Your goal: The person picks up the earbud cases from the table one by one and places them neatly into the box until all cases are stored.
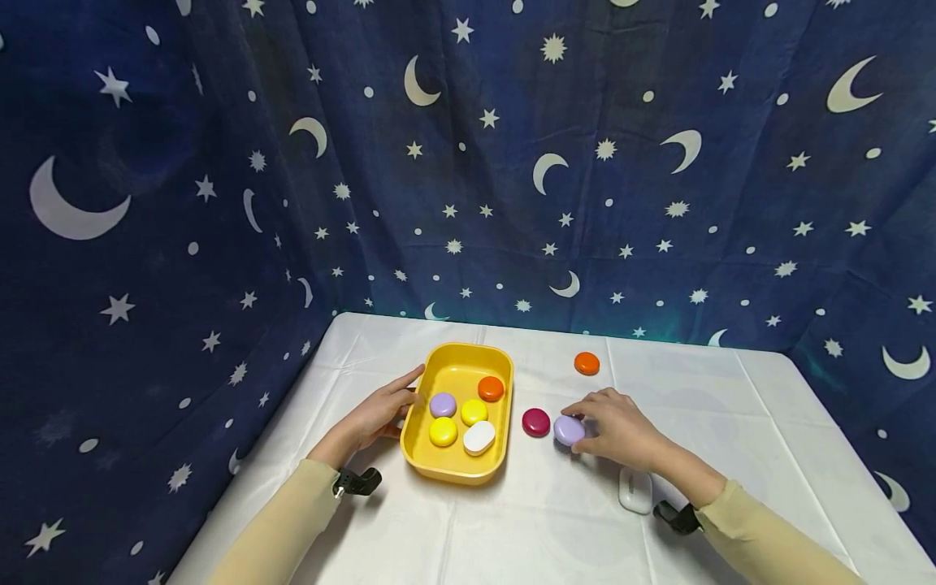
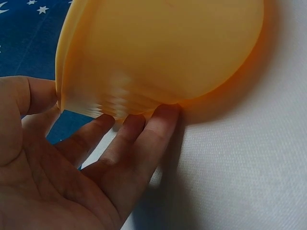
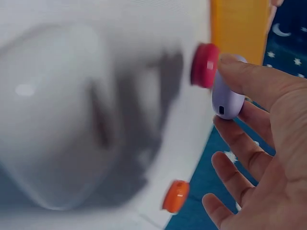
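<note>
My left hand (image 1: 376, 414) grips the left side of a yellow tray (image 1: 455, 473), its fingertips along the outer wall (image 2: 144, 72) in the left wrist view. In the tray lie a lavender round piece (image 1: 443, 405), an orange one (image 1: 491, 388), two yellow ones (image 1: 474, 412) and a white oval piece (image 1: 478, 437). My right hand (image 1: 621, 426) pinches a second lavender round piece (image 1: 568, 431) between thumb and fingers. In the right wrist view that lavender piece (image 3: 228, 93) shows a small dark slot, and its other fingers spread loosely. A dark red round piece (image 1: 536, 422) lies just left of it.
Another orange round piece (image 1: 587, 363) lies toward the back of the white-covered table (image 1: 541, 528). A white rounded case (image 1: 634, 490) lies below the right wrist. Dark blue cloth (image 1: 497, 162) with moons and stars hangs behind and at the sides.
</note>
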Demonstrator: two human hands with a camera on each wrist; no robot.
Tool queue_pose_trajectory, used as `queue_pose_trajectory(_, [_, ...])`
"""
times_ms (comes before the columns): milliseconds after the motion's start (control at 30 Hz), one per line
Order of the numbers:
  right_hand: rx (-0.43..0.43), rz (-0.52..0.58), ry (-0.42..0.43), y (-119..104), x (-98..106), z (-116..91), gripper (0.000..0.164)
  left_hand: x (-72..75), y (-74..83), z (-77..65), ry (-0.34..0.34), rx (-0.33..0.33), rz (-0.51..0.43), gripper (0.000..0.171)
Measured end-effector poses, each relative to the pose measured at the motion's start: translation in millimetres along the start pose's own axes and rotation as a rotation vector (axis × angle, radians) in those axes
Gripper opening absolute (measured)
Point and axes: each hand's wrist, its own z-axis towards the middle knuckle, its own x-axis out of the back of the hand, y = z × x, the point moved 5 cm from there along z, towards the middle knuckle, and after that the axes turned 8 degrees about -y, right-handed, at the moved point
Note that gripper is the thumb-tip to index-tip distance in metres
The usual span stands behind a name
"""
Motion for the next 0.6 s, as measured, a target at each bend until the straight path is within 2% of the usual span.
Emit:
queue_pose_trajectory(300, [0.053,0.037,0.102,-25,31,30,0.053,0.5,-0.7,0.3,-0.007,-0.009,-0.021,0.065])
queue_pose_trajectory(600, [0.06,0.052,0.05,-59,36,69,0.053,-0.4,0.3,-0.2,-0.016,-0.012,-0.026,0.066])
